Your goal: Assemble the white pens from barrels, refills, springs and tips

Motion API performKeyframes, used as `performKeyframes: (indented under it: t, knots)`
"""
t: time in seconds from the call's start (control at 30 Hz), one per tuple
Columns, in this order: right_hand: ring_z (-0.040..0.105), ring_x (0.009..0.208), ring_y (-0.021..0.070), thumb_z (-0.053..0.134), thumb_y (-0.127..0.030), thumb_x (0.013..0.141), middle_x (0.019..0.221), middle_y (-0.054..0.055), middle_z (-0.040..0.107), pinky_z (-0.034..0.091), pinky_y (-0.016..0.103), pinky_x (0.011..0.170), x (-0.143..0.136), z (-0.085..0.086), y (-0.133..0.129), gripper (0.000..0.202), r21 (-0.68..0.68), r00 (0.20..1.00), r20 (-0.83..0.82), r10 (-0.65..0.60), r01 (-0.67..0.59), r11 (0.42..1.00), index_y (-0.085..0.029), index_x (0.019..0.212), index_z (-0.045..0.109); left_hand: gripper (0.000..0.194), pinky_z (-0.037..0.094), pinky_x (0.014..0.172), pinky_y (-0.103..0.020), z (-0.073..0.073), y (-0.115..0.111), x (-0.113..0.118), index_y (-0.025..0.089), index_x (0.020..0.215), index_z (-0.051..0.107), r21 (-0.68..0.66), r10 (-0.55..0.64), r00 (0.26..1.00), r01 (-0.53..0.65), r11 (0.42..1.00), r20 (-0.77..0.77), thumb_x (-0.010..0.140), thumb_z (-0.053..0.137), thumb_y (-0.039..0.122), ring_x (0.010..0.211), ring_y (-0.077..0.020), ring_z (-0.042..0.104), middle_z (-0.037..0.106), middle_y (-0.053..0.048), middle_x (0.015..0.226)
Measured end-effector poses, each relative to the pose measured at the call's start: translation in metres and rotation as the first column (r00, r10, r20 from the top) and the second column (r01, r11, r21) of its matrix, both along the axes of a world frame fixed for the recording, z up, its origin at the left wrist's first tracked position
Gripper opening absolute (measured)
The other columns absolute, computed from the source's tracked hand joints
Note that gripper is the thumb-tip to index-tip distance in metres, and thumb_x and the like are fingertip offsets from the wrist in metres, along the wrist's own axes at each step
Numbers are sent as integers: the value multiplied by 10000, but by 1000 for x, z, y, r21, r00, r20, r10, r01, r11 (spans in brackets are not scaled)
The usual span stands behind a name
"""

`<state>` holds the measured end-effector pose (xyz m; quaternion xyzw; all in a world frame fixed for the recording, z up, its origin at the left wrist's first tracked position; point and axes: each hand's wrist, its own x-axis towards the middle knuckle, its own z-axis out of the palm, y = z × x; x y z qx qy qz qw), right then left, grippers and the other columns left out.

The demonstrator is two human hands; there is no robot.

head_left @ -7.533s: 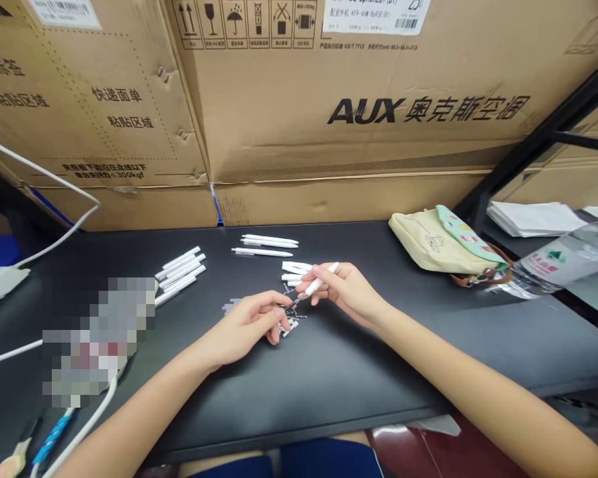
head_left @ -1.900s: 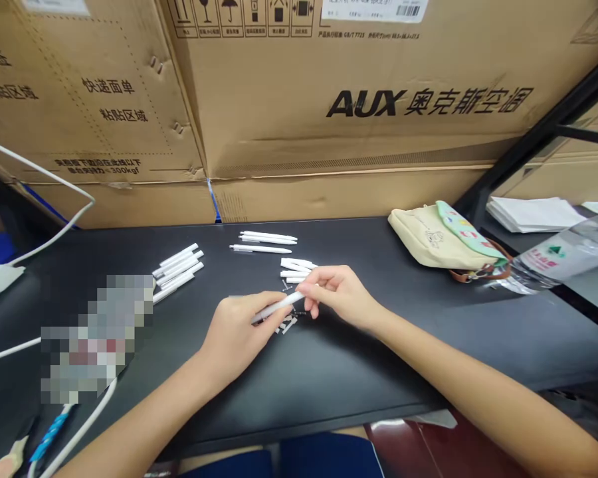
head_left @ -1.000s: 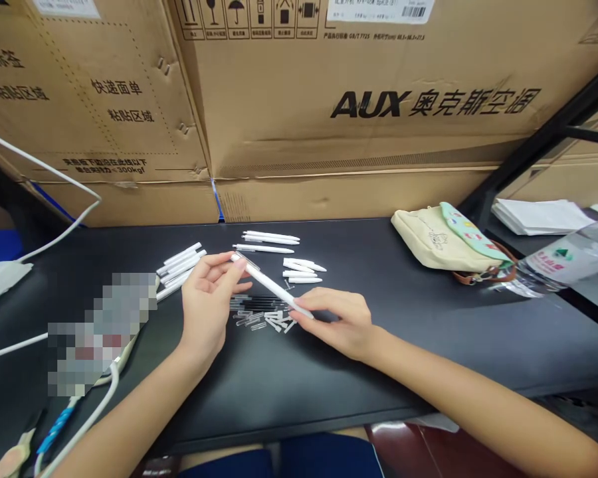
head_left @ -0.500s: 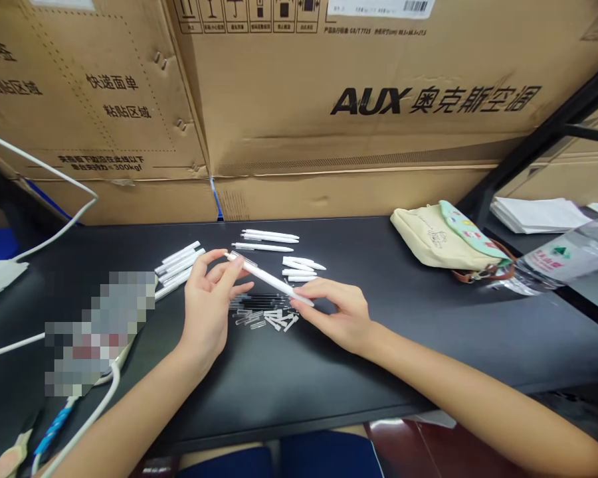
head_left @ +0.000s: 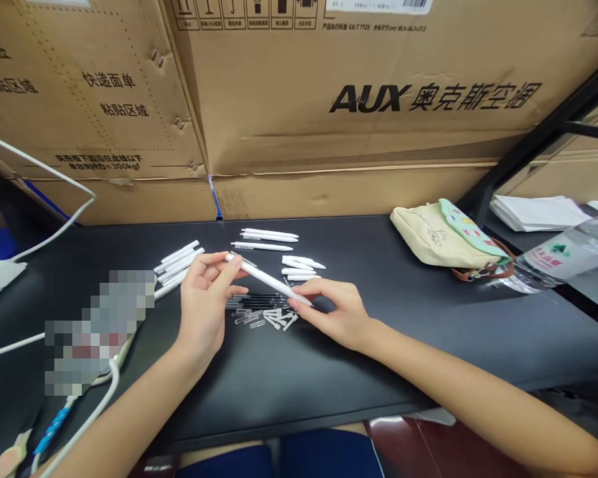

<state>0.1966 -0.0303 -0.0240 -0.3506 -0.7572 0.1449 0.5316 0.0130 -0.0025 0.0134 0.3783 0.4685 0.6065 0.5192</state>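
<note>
White pen [head_left: 269, 281] between both hands' fingers; pen parts [head_left: 259, 311] beneath; pouch [head_left: 431, 239] right.

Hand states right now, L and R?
Left hand: closed on the clip end of a white pen.
Right hand: closed on the same pen's other end.

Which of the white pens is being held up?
The slanting pen, gripped by the left hand and the right hand; the three pens near the cardboard box lie flat.
</note>
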Motion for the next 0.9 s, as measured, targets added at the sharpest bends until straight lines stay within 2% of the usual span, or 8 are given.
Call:
performKeyframes:
  t: [0.23,0.43,0.67,0.9]
  knots:
    - [592,545,109,620,-205,814,673,12,675,518,228,553,0,-1,-1,83,-34,999,26,33,-32,999,-172,881,656,302,488,479,-163,1,-2,0,173,809,572,52,15,999,-13,999,-33,620,780,283,711,-132,633,631,3,769]
    - [579,536,96,625,-183,811,678,3,669,508,213,548,1,0,-1,83,-44,997,41,60,-59,997,-165,888,649,342,486,491,-161,-1,-1,0,171,824,569,-14,11,1000,-12,1000,-20,599,793,300,730,-134,633,628,2,776]
    - [575,522,89,625,-195,814,682,-1,670,509,204,532,1,-2,-1,96,-72,994,44,96,-93,993,-163,902,646,347,478,486,-157,-1,-1,0,181,843,558,-31,-14,1000,13,999,-20,609,786,299,719,-126,620,616,15,753]
    - [583,536,87,618,-209,820,722,5,683,517,205,537,2,-4,0,127,-90,991,53,124,-119,989,-171,938,644,276,480,470,-164,-1,-1,0,179,803,557,45,-25,998,27,999,-53,645,760,280,712,-126,614,612,7,775]
